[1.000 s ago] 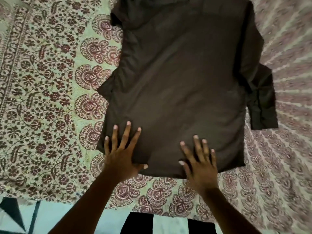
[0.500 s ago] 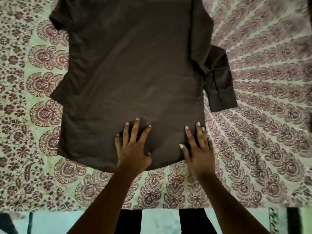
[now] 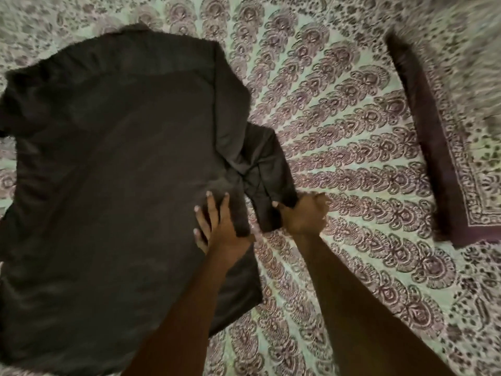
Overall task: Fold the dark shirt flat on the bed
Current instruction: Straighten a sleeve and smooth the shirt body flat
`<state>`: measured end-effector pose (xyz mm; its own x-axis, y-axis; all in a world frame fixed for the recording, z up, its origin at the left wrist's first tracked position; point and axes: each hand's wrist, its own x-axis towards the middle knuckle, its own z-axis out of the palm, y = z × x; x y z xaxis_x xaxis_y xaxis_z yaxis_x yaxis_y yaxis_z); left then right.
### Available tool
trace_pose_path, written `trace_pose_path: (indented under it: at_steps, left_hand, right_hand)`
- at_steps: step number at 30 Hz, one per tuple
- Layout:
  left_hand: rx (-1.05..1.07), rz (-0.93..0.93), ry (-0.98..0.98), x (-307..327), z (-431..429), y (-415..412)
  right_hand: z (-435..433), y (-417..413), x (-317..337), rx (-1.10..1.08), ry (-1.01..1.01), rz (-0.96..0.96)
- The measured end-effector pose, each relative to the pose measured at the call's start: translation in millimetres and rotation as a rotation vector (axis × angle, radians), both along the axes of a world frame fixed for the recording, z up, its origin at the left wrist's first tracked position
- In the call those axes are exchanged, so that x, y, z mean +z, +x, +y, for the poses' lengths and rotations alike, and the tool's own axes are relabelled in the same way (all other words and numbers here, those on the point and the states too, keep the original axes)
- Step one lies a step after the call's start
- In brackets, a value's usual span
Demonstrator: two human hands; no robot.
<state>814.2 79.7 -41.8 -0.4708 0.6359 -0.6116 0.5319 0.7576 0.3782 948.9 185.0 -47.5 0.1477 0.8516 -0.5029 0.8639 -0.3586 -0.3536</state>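
from my end the dark shirt [image 3: 113, 185] lies spread over the left part of the patterned bedspread [image 3: 352, 126], collar end away from me and hem toward me, its body mostly smooth. the one part out of order is the sleeve [image 3: 260, 158] on the shirt's right edge, bunched and creased where it doubles back beside the body. my left hand [image 3: 217, 226] rests flat on the shirt just inside that edge, fingers [image 3: 211, 204] straight and a little apart, pressing the cloth down. my right hand [image 3: 305, 215] is just beside it, off the body of the shirt, its fingers curled tight round the cuff end of the sleeve. i read this as the sleeve fold, with the body pinned and the sleeve ready to be brought over. the next move, as i judge it, calls for lifting the cuff clear of the bunching, drawing the sleeve straight, then laying it across the body while the left hand stops the side from sliding. the bed looks soft, so a hard pull may drag the whole shirt. a folded cloth [image 3: 423, 147] with a dark border lies well apart on the right.
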Motion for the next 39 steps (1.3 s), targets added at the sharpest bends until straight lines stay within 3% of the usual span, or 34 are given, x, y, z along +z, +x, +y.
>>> trace_pose_path:
  at_steps: [4, 8, 16, 19, 22, 27, 30, 34, 39]
  left_hand:
    - [-0.083, 0.232, -0.11, -16, -2, 21]
    - [-0.113, 0.19, -0.116, -22, -1, 15]
    - [-0.08, 0.214, -0.05, -13, 0, 16]
    - [-0.128, 0.188, -0.201, -9, 3, 17]
    - [-0.06, 0.251, -0.087, -10, 1, 21]
    - [0.031, 0.24, -0.121, 6, 20, 24]
    - [0.104, 0.239, 0.015, 18, 55, 37]
    - [-0.089, 0.252, 0.272, 22, 136, 65]
    - [-0.231, 0.284, 0.375, 17, 257, 98]
  right_hand:
    - [30, 30, 24, -0.265, 0.053, 0.435]
    - [64, 84, 31, -0.522, 0.321, 0.594]
    - [115, 154, 61, -0.542, 0.623, 0.338]
    - [129, 164, 79, -0.492, 0.628, 0.261]
    - [150, 166, 98, -0.454, 0.611, 0.244]
    - [187, 178, 105, -0.415, 0.572, 0.297]
    - [208, 184, 103, -0.38, 0.584, 0.315]
    - [236, 196, 97, -0.32, 0.599, 0.344]
    - [274, 216, 98, -0.184, 0.654, 0.268]
